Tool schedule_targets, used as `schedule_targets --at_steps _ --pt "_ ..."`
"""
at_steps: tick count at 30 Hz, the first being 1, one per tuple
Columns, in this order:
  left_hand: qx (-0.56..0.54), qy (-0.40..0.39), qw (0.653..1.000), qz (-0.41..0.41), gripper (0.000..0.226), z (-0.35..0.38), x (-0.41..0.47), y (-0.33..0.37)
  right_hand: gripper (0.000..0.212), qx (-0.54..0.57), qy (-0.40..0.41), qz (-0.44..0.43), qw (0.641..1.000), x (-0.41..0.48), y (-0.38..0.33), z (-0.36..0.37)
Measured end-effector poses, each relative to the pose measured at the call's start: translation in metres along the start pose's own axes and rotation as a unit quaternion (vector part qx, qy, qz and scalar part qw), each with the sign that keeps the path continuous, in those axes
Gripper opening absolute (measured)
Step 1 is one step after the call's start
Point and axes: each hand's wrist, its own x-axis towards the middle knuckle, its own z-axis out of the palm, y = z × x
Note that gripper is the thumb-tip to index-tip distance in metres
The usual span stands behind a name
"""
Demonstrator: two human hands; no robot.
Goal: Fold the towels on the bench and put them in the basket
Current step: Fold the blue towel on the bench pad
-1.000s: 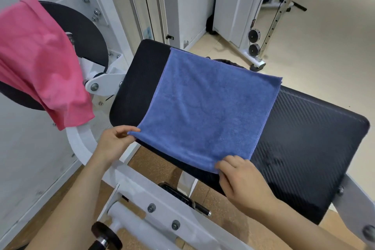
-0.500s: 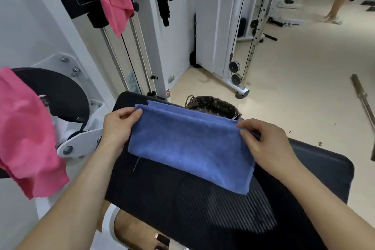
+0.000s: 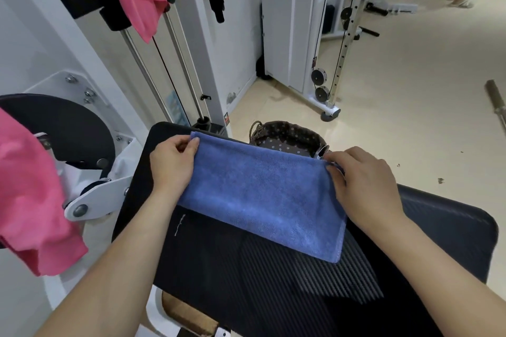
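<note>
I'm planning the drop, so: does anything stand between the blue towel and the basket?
Nothing visible does. The blue towel, pinched at its far corners by the left hand and the right hand, lies on the bench, and the basket stands open just past the bench's far edge.

Both arms are bare and reach forward from the bottom edge, angled slightly toward each other. Left forearm (image 3: 123, 254) runs up from lower left, wrist straight. Left hand (image 3: 172, 164) is back-up, fingers curled, and pinches the far left corner of the folded blue terry-cloth towel (image 3: 262, 197) with the thumb tip against the index finger. Right forearm (image 3: 438, 268) comes in from lower right. Right hand (image 3: 364, 183) is palm-down, knuckles up, with its fingers bent over the towel's far right corner and gripping it. The hands are well apart and roughly level, one at each end of the towel's far edge.
</note>
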Motion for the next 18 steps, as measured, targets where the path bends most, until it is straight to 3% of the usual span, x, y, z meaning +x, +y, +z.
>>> schedule_targets --at_steps 2,5,8,10,12,18 --pt "0.066 0.008 0.997 0.045 0.019 0.003 -0.003 0.001 0.020 -0.034 -0.009 0.006 0.999 -0.001 0.002 0.002" --pt "0.110 0.016 0.991 0.071 0.021 0.007 -0.004 -0.002 0.027 -0.083 -0.101 0.040 0.991 0.002 0.003 -0.003" --pt "0.106 0.022 0.992 0.058 0.022 0.009 -0.006 -0.002 0.033 -0.006 -0.184 0.072 0.980 0.012 0.009 -0.017" --pt "0.093 0.018 0.994 0.045 0.024 0.007 -0.008 -0.001 0.020 0.043 -0.215 0.081 0.972 0.016 0.011 -0.024" --pt "0.079 0.006 0.996 0.029 0.026 0.003 -0.011 -0.003 0.006 0.055 -0.224 0.086 0.969 0.019 0.010 -0.029" --pt "0.062 -0.072 0.993 -0.064 0.030 -0.018 -0.047 -0.016 0.011 0.065 -0.194 0.084 0.975 0.019 0.006 -0.031"
